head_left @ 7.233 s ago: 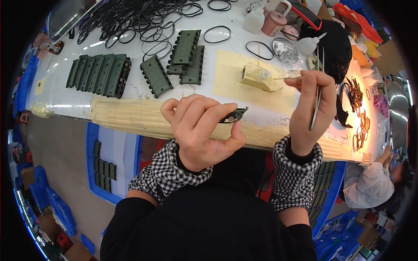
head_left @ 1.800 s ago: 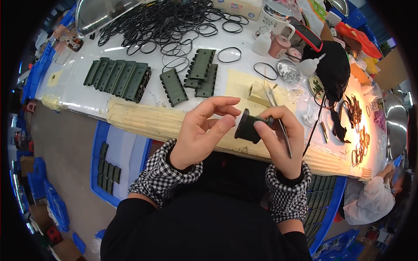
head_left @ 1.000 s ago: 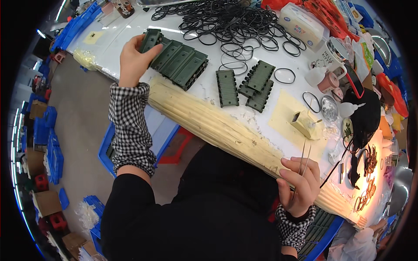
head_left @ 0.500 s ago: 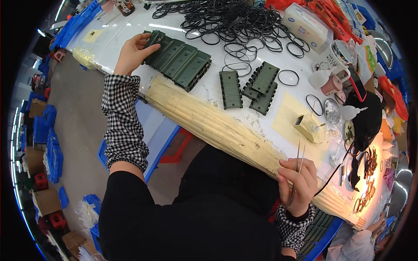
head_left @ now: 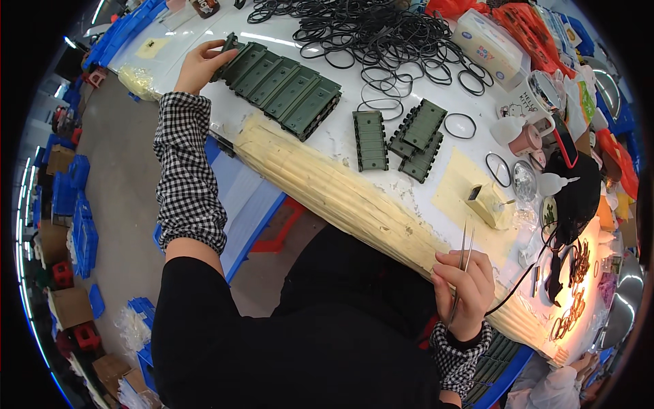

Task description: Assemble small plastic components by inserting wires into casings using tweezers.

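Note:
My left hand [head_left: 199, 67] grips the upright dark green plastic piece [head_left: 230, 56] at the far left end of a row. Beside it, several matching green ribbed pieces [head_left: 286, 90] stand packed side by side along the table's near edge. In my right hand [head_left: 466, 293] is a pair of metal tweezers [head_left: 464, 253], points upward, held over the padded edge. Between the hands lie more green pieces with notched sides: a single one [head_left: 370, 140] and a small overlapping stack [head_left: 419, 136].
Black rubber bands [head_left: 381, 48] form a tangled heap at the back. A cream block [head_left: 489, 204] sits on yellow paper [head_left: 453, 178] at right, near a white squeeze bottle [head_left: 555, 183] and pink cup [head_left: 526, 140]. Yellow padding [head_left: 340, 191] lines the front edge.
The left hand has shifted slightly left and away, and the end piece it grips now stands more apart from the row. The right hand keeps its hold on the tweezers.

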Available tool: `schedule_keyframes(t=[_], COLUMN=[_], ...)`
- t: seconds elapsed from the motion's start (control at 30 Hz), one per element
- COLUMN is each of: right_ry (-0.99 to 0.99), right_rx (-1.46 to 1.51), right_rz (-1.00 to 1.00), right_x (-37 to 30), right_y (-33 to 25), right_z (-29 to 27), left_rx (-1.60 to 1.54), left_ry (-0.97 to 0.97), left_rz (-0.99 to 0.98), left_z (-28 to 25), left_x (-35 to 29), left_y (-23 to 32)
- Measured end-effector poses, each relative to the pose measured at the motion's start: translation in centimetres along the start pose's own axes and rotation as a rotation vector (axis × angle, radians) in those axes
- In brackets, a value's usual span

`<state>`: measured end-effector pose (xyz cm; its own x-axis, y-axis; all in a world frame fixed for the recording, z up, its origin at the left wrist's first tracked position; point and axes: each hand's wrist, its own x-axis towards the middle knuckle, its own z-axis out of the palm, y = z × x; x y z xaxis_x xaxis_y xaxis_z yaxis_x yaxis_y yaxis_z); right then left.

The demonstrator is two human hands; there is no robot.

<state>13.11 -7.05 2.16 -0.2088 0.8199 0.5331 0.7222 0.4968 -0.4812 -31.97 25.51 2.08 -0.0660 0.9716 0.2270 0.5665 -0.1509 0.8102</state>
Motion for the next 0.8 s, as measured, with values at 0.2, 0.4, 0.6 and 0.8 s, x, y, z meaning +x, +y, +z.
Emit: schedule_keyframes(t=[0.2, 0.4, 0.6, 0.8], right_ry=[-0.014, -0.020, -0.028, -0.033], right_rx=[0.006, 0.014, -0.008, 0.000], right_rz=[0.018, 0.002, 0.013, 0.007], right_x=[0.1, 0.8, 0.6, 0.7], right_y=[0.1, -0.3, 0.1, 0.1], right_z=[0.3, 0.9, 0.7, 0.9], left_rx=[0.476, 0.590, 0.627, 0.625], left_ry=[0.033, -0.149, -0.095, -0.055], left_rz=[0.002, -0.066, -0.027, -0.020], left_z=[-3.3, -1.3, -0.5, -0.6], left_x=[5.3, 7.2, 7.6, 7.1], left_y=[-2.4, -3.1, -5.0, -5.1])
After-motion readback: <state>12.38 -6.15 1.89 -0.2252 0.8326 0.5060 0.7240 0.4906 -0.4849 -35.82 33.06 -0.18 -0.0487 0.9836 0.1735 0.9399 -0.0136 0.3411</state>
